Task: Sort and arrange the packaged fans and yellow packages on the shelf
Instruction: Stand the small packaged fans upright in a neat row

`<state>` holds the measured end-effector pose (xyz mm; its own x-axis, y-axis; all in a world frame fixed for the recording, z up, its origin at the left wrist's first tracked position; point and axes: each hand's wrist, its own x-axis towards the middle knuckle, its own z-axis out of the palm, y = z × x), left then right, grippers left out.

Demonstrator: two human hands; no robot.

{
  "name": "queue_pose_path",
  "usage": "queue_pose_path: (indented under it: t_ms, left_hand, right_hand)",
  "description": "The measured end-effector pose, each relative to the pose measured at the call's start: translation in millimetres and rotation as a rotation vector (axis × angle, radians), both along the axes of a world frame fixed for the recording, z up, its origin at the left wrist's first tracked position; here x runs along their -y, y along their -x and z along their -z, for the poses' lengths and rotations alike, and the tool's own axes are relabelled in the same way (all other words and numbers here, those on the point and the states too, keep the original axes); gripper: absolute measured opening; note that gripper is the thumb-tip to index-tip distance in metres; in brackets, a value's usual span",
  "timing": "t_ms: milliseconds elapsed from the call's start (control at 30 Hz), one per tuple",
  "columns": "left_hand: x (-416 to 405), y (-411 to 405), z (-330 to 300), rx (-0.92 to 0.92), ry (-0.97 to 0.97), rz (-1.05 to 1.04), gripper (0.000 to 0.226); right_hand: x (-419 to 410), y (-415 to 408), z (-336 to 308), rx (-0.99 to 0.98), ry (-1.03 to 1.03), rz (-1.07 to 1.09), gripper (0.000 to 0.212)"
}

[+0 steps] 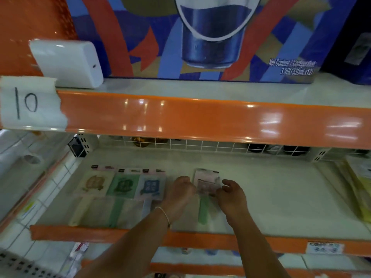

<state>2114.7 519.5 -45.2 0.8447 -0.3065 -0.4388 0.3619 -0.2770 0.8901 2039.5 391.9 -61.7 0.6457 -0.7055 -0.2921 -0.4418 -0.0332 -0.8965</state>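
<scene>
Both hands flank the pink fan (207, 184), just right of the blue fan (151, 187) on the shelf (281, 197). Left hand (180, 194) and right hand (230, 195) curl at its edges, apparently pinching; the handle points toward the person.

Orange-edged store shelving (200, 119) is standing in tiers, its glossy front lip reflecting overhead lights. A white wire grid (200, 146) is running along the back of the lower tier. White floor tiles (18, 143) are showing at left.
</scene>
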Motion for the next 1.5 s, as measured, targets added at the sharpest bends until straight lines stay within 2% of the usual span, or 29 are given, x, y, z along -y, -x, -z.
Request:
queue_pose_path:
  t_ms: [100,233,333,400,467,500,667,800,933,1000,1067,1133,1233,1300,1400,1500]
  left_hand:
    - [0,-3,-2,-0.036,0.039,-0.044,0.016]
    - [-2,-3,2,-0.075,0.054,-0.044,0.011]
    - [-4,5,1,-0.089,0.142,-0.044,0.021]
    - [-3,9,0,-0.081,0.176,-0.032,0.021]
    - [0,13,-6,-0.070,0.198,0.005,0.016]
    - [1,14,-7,-0.057,0.212,0.024,0.016]
    - [7,18,-20,0.015,0.227,0.027,0.018]
    - [-3,12,-22,0.118,0.100,0.133,0.020]
    - [-23,4,-24,0.262,0.013,0.210,0.017]
    - [-37,0,-28,0.415,-0.023,0.150,0.016]
    - [-53,-6,-33,0.503,-0.053,-0.012,0.014]
    - [-71,-17,-33,0.469,-0.094,-0.091,0.017]
    - [-92,-29,-39,0.221,-0.015,0.034,0.029]
    - [-106,-33,-41,0.143,0.099,0.069,0.026]
    - [-130,-42,-44,0.205,0.074,0.042,0.020]
    - [-154,-58,-46,0.281,0.021,0.018,0.021]
  right_hand:
    - [7,-3,4,0.037,-0.119,0.036,0.045]
    - [10,-1,5,0.084,-0.199,0.055,0.037]
    - [9,-2,8,0.127,-0.226,0.071,0.031]
    - [6,-1,6,0.154,-0.231,0.061,0.026]
    - [3,2,0,0.195,-0.231,0.011,0.012]
    - [1,4,-5,0.220,-0.218,-0.040,0.012]
    - [-8,10,-17,0.372,-0.329,-0.276,0.026]
    - [-18,8,-24,0.438,-0.444,-0.203,0.031]
    - [-36,1,-32,0.449,-0.441,-0.145,0.033]
    - [-47,-4,-39,0.462,-0.440,-0.084,0.032]
    - [-59,-11,-45,0.472,-0.476,-0.035,0.029]
    - [-71,-19,-50,0.476,-0.533,0.023,0.028]
    - [-91,-32,-58,0.471,-0.582,0.047,0.026]
    - [-108,-38,-60,0.455,-0.580,0.015,0.028]
    - [-130,-44,-59,0.425,-0.493,-0.060,0.027]
    - [-145,-49,-59,0.397,-0.295,-0.160,0.019]
